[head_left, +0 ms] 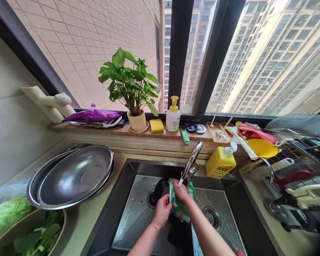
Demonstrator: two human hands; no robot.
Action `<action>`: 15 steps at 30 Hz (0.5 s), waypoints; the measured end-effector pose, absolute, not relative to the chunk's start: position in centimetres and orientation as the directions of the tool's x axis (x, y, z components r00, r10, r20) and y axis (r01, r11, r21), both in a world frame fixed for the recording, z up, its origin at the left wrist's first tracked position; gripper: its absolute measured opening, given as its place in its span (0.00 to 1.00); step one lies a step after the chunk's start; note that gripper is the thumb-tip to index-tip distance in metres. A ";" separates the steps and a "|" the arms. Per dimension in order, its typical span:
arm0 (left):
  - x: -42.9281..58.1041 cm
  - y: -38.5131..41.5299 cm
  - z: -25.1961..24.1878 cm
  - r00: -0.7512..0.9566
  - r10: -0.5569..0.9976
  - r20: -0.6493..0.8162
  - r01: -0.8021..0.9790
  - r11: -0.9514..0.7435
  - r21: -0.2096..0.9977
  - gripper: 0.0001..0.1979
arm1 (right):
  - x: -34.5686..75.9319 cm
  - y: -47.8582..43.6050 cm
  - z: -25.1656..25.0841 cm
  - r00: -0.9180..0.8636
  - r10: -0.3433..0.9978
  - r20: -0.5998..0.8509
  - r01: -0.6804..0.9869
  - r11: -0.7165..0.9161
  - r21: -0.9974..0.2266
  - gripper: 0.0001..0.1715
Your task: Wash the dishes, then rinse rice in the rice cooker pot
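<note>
A green-and-white dishcloth (185, 210) hangs over the middle of the double sink (133, 209), under the running tap (192, 160). My left hand (163, 210) is closed, its thumb and fingers pinching the cloth's left edge. My right hand (180, 192) presses on the cloth's upper part directly under the water stream, fingers curled and partly hidden. Behind my hands a dark round item (160, 188) lies near the left drain; its kind cannot be made out.
A yellow detergent bottle (220, 163) stands right of the tap. Large metal strainers (77, 177) lean at the left above a basin of greens (40, 234). On the sill are a potted plant (137, 121), a yellow sponge (156, 125), a soap pump (173, 119) and a green-handled brush (185, 136). A dish rack (296, 151) fills the right.
</note>
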State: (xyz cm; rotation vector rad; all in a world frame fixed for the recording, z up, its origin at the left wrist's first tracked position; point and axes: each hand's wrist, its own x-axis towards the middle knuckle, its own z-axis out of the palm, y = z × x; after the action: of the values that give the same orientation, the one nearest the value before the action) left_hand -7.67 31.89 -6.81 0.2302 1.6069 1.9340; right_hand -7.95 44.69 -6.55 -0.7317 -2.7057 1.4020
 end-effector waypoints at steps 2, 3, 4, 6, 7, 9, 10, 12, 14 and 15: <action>-8.1 32.0 -7.2 -0.810 0.533 -0.244 -0.333 -0.076 0.940 0.09 | -5.9 43.1 -7.3 -0.913 0.408 -0.026 0.286 0.591 -0.755 0.26; -8.3 31.9 -7.3 -0.812 0.530 -0.244 -0.332 -0.074 0.941 0.09 | -4.8 42.3 -7.7 -0.927 0.369 0.063 0.210 0.654 -0.727 0.26; -8.5 31.8 -7.4 -0.813 0.528 -0.243 -0.328 -0.072 0.942 0.10 | -4.0 41.7 -7.8 -0.944 0.304 0.125 0.135 0.706 -0.695 0.27; -8.5 31.5 -7.2 -0.805 0.532 -0.262 -0.355 -0.077 0.932 0.11 | -3.3 41.5 -7.7 -0.976 0.173 0.133 0.038 0.736 -0.676 0.27; -8.4 31.3 -7.0 -0.790 0.543 -0.285 -0.392 -0.090 0.916 0.11 | -3.5 41.9 -7.4 -0.985 0.141 0.103 0.029 0.713 -0.701 0.26; -8.1 30.7 -6.3 -0.746 0.566 -0.350 -0.503 -0.135 0.854 0.14 | -4.8 43.3 -6.6 -0.985 0.171 -0.009 0.106 0.567 -0.817 0.24; -7.9 30.4 -6.0 -0.719 0.579 -0.385 -0.563 -0.162 0.810 0.15 | -5.7 44.2 -6.2 -0.971 0.214 -0.104 0.190 0.433 -0.881 0.22; -7.6 29.8 -5.4 -0.676 0.597 -0.431 -0.651 -0.211 0.729 0.17 | -7.1 45.8 -5.7 -0.914 0.259 -0.312 0.353 0.127 -0.927 0.20; -7.4 29.4 -5.2 -0.662 0.587 -0.466 -0.698 -0.257 0.668 0.18 | -7.6 46.7 -5.7 -0.857 0.256 -0.447 0.442 -0.080 -0.893 0.20; -7.3 29.4 -5.2 -0.667 0.569 -0.481 -0.707 -0.282 0.648 0.19 | -7.5 46.8 -5.9 -0.839 0.263 -0.477 0.458 -0.134 -0.879 0.21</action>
State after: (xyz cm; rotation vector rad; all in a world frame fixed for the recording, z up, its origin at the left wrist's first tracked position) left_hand -7.33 29.40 -5.22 -0.1970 1.1273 2.0156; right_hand -7.51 46.84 -5.88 -0.9059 -2.1518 2.3051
